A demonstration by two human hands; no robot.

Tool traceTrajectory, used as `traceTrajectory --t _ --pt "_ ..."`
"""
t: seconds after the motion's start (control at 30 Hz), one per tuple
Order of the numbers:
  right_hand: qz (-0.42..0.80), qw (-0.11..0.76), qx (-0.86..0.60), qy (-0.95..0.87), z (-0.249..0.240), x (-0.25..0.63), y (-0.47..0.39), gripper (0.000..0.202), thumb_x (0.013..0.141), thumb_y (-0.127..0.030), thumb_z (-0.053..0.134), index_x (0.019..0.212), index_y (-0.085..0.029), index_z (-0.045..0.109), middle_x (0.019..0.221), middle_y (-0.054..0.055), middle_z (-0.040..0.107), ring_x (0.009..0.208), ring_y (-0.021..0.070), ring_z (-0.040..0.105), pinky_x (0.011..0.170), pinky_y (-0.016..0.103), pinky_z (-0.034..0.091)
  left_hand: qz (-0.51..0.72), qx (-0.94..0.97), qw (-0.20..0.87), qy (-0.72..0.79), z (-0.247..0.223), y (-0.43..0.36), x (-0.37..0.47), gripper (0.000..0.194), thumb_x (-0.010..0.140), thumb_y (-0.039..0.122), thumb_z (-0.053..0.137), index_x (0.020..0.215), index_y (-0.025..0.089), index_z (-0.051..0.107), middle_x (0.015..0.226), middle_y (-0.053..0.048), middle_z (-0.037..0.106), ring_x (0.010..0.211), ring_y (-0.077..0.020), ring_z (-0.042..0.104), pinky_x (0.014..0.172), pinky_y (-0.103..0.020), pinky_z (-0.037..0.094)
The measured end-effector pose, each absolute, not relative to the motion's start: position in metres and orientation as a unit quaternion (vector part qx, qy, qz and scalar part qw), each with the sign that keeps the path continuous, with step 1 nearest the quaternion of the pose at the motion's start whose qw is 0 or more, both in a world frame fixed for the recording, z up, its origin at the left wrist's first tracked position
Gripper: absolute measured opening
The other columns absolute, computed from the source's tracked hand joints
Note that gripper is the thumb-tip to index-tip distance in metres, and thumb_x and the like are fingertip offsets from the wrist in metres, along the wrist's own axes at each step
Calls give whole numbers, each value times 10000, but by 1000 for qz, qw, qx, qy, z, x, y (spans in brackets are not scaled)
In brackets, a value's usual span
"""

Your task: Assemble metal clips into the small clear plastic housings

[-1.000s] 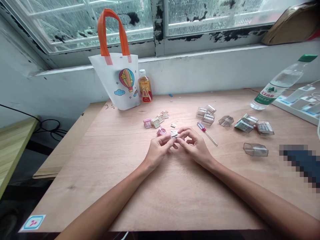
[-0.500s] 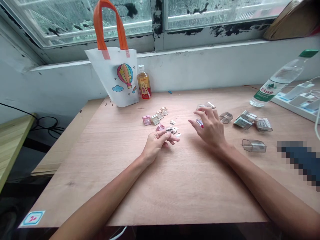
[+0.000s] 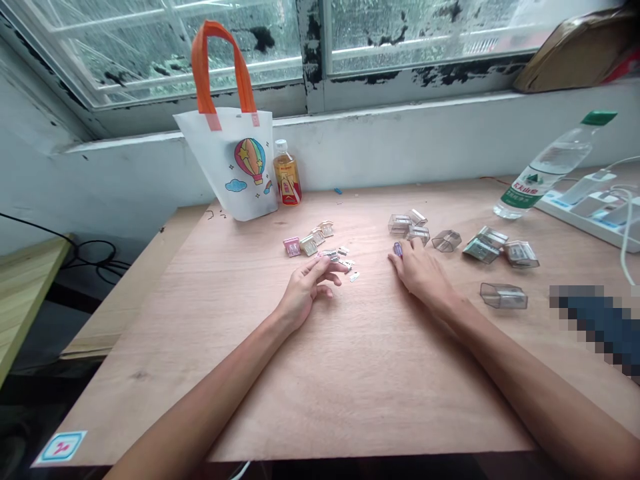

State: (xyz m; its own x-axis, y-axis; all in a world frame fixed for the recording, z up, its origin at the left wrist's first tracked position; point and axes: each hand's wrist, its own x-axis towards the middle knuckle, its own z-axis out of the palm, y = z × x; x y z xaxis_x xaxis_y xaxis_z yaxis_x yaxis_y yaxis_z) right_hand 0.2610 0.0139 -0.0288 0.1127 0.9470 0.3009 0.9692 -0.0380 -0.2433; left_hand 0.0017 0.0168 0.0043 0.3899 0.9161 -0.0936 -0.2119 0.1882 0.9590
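My left hand is pinched on a small pink sharpener insert with a metal blade at its top; the fingers partly cover it. Beside it lie several loose metal blades. Behind them stand a pink sharpener insert and several beige sharpener inserts. My right hand rests low on the table, thumb and forefinger closed about a short, rounded purple piece, whose kind I cannot make out. Just beyond these fingers sit clear grey sharpener covers.
More clear covers lie to the right, near a tilted water bottle and a white power strip. At the back left stand a white bag with orange handles and a bottle of amber drink. A blurred dark patch is at right.
My right hand has come down to the table and closed its fingers at the purple piece. My left hand has shifted slightly left, still pinching the insert. The view has tilted slightly up.
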Motion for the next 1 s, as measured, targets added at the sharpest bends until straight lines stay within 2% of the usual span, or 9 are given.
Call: traceTrajectory --t 0.07,0.1,0.23,0.33,0.47,0.57,0.67,0.87,1.0 --pt "-9 202 -707 -677 -26 261 14 270 1003 -298 447 1119 -146 636 1029 168 659 846 289 660 658 364 470 426 465 689 357 5 18 2 390 857 479 737 1061 148 741 1175 -130 732 825 -144 641 581 -213 450" --pt "-3 228 -698 -678 -24 259 13 272 993 -289 453 1144 -151 632 996 149 674 807 276 656 648 360 465 432 455 693 355 5 18 2 381 846 457 753 1067 146 738 1180 -129 728 842 -145 643 601 -215 456" --pt "-23 424 -615 -665 -9 240 0 407 957 -294 488 1355 -214 521 890 56 678 643 199 600 576 332 453 421 441 711 351 4 19 2 346 815 429 799 967 122 749 1117 -122 736 765 -103 598 678 -223 465" --pt "-44 536 -492 -685 -3 227 -12 350 962 -249 492 1309 -282 505 882 32 682 628 170 595 560 327 471 377 451 734 341 4 16 4 340 797 428 826 941 128 753 1072 -102 740 716 -79 567 720 -229 464" --pt "-7 609 -417 -675 -8 220 -18 292 946 -295 570 1210 -313 445 887 16 679 667 181 646 525 324 479 354 463 734 348 6 12 7 359 791 425 834 991 141 746 1088 -100 741 743 -90 582 762 -248 462" --pt "1 650 -425 -629 -12 219 -19 257 971 -367 549 1185 -315 415 928 36 673 745 203 683 583 361 532 361 462 728 356 5 12 7 335 775 407 849 932 139 725 1127 -102 734 789 -99 596 790 -253 459" --pt "-11 675 -400 -620 -12 215 -22 277 979 -343 562 1207 -339 404 978 42 673 801 213 692 626 380 550 358 461 730 355 3 14 7 336 768 397 857 922 138 709 1112 -96 730 808 -103 602 794 -252 458" --pt "12 659 -376 -651 -12 210 -24 318 982 -272 579 1237 -362 411 1001 27 676 810 198 687 649 371 550 362 463 729 351 2 15 7 347 781 395 850 968 136 717 1072 -82 718 800 -101 604 778 -243 460" --pt "7 653 -402 -642 -15 212 -24 310 996 -299 554 1248 -359 383 1027 41 672 845 206 695 681 391 576 359 465 731 347 0 15 6 347 792 397 842 978 133 716 1105 -91 716 804 -100 608 765 -236 464"
